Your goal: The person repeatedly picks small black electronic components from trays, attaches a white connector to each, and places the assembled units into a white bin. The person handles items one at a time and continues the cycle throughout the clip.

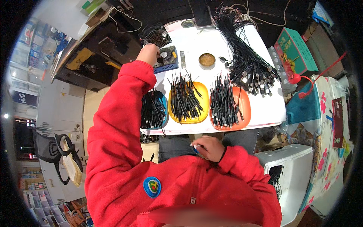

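My left hand (148, 54) reaches to the far left of the white table, its fingers curled against the side of a blue-and-black device (166, 58) with a round part on top. What those fingers grip, if anything, is hidden. Close to my body, above my lap, my right hand (211, 148) is closed on a small blue and white object (195, 148) too small to name. Short black cables (185, 99) fill a yellow tray (205, 99). Similar bunches lie in a blue tray (163, 102) to its left and an orange tray (245, 108) to its right.
A black fan (157, 36) stands behind the device. A round tin (207, 60) sits mid-table. A large bundle of black cables (245, 56) with metal plugs covers the right side. Right of me are a white foam box (293, 155) and a green box (297, 49).
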Tool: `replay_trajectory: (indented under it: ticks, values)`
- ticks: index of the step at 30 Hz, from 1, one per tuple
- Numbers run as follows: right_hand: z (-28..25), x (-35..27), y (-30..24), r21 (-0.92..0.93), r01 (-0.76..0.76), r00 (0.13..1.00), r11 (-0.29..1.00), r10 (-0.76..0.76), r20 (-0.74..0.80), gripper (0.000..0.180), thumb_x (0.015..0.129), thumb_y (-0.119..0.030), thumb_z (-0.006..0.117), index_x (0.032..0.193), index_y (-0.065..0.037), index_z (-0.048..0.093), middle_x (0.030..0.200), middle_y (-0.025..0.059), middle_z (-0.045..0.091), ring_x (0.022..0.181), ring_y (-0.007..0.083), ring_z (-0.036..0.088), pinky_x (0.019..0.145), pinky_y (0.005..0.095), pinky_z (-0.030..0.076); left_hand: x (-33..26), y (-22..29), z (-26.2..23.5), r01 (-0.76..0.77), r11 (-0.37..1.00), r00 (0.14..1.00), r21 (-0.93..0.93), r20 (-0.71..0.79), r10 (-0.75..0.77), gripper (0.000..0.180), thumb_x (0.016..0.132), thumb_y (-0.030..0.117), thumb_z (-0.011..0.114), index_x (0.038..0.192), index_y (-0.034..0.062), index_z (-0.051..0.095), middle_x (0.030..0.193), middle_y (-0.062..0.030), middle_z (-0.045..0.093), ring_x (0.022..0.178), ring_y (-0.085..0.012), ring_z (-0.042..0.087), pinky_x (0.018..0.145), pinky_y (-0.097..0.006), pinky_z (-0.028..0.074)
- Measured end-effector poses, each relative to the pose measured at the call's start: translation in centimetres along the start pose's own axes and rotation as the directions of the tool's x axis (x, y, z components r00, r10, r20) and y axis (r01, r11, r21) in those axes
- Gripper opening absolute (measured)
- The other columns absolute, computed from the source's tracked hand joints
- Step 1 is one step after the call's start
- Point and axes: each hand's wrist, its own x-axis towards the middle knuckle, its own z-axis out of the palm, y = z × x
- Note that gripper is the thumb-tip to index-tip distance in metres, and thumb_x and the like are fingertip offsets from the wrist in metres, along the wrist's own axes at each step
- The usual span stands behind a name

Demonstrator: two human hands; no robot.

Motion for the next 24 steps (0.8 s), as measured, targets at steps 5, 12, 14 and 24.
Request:
replay_trajectory:
  ticks: [5,12,14,24]
  values:
    - [-0.1,-0.8,-1.1,-0.026,-0.012,0.999,1.0,0.011,-0.048,0.015,0.086,-0.011,0.054,0.097,-0.005,0.061,0.086,0.0127,0.064,0.085,0.0325,0.062,0.076,0.0404,0.048,-3.1,3.7,-4.8,-0.095,0.972,0.946,-0.216,-0.323,0.021,0.013,0.071,0.006,0.072,0.083,0.003,0.069,0.078,-0.0148,0.062,0.068,-0.0299,0.061,0.061,-0.037,0.049]
    - [-0.4,-0.8,-6.4,0.115,0.006,0.982,0.993,0.016,-0.188,0.024,0.091,-0.015,0.053,0.109,-0.001,0.058,0.091,0.0127,0.064,0.085,0.025,0.064,0.077,0.0331,0.049,-18.3,16.3,-14.0,-0.012,0.1,0.988,-0.995,-0.027,-0.151,0.009,0.083,-0.003,0.065,0.091,-0.0059,0.063,0.082,-0.0061,0.062,0.068,-0.0082,0.058,0.06,-0.021,0.047]
    - [-0.2,-0.5,-8.9,0.085,0.104,0.97,0.991,-0.082,-0.229,0.036,0.09,-0.018,0.055,0.122,-0.001,0.05,0.105,0.0144,0.061,0.098,0.0255,0.06,0.085,0.0335,0.045,-20.8,19.1,-15.3,-0.099,-0.005,0.984,-0.995,-0.097,-0.146,0.011,0.082,-0.005,0.065,0.092,-0.0058,0.063,0.094,-0.0075,0.058,0.073,-0.01,0.059,0.063,-0.021,0.048]
    - [2.9,-3.5,-14.7,0.107,0.296,0.94,0.949,-0.269,-0.21,0.037,0.09,-0.002,0.042,0.127,0.0,0.041,0.122,0.0174,0.047,0.117,0.0298,0.045,0.101,0.036,0.034,-27.1,26.9,-15.7,-0.511,0.524,0.776,-0.681,-0.628,-0.059,0.027,0.068,-0.011,0.069,0.092,0.0,0.066,0.089,-0.0107,0.059,0.081,-0.0205,0.059,0.069,-0.027,0.048]
